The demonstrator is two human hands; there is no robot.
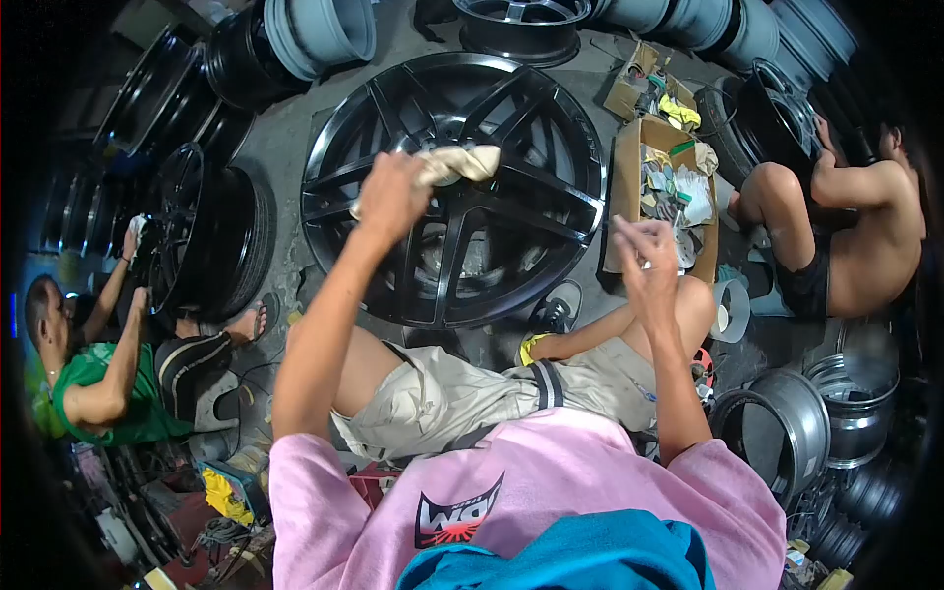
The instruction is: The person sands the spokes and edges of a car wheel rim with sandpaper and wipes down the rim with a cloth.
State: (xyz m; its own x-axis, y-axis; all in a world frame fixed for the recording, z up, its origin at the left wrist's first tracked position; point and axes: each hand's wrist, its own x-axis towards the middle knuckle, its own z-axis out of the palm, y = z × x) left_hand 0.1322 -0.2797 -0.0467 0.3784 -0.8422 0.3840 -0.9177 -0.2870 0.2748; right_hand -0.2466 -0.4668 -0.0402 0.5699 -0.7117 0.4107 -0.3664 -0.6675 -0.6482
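Observation:
A large black multi-spoke wheel rim (pixel 452 261) lies face up on the floor in front of me. Its spokes look glossy. My left hand (pixel 391 192) is closed around a bunched cream cloth (pixel 467 163), held over the upper left spokes near the hub. Part of the cloth is hidden behind the fingers. Off the rim's right edge, my right hand (pixel 649 261) is raised over my knee, its fingers apart and partly bent. It is nearest to a cardboard box (pixel 625 177) of sanding scraps and pads.
At left, a person in green (pixel 103 388) wipes another upright wheel (pixel 182 231) with a cloth. A second person (pixel 875 216) sits at right by a dark wheel (pixel 772 103). Bare metal rims (pixel 777 423) stand lower right; grey rims (pixel 320 34) line the back.

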